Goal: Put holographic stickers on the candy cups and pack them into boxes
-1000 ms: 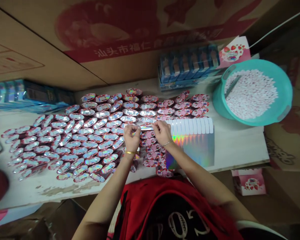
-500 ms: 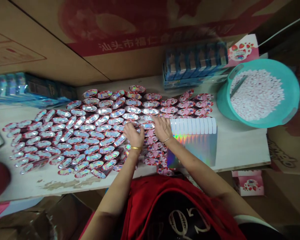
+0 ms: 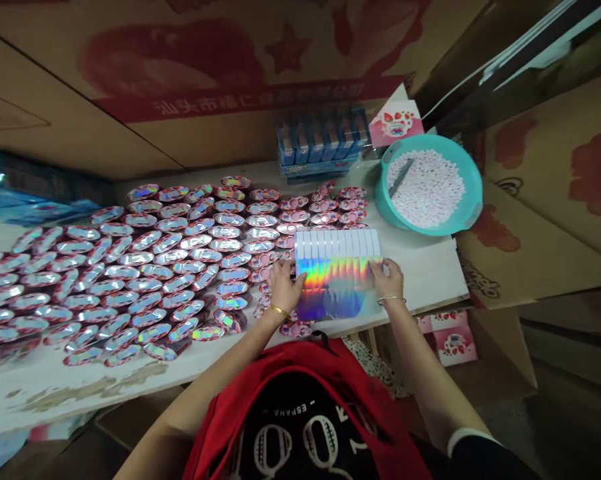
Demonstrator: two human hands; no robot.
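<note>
A shiny rainbow holographic sheet stack (image 3: 337, 293) with a row of white rounded strips along its far edge lies in front of me on the table. My left hand (image 3: 285, 288) grips its left edge, thumb on top and fingers beside the packets. My right hand (image 3: 389, 280) pinches the right edge, thumb over the sheets. Left of the sheets, many shiny oval-ended foil packets (image 3: 147, 283) stand close together in rows. Packets with pink round caps (image 3: 294, 217) stand just beyond the sheets, and some are partly hidden beneath or behind them.
A turquoise tub (image 3: 473, 190) of small white pieces, with a grey strip-like tool (image 3: 401, 177) in it, stands at the right. Blue boxes (image 3: 323, 140) are at the back, more at far left. Large cartons (image 3: 205, 143) wall the rear. Pink printed boxes (image 3: 453, 340) sit below the table.
Both hands have moved off the packets onto the sheet stack, the right one crossing to its right edge. The view has shifted to the right.
</note>
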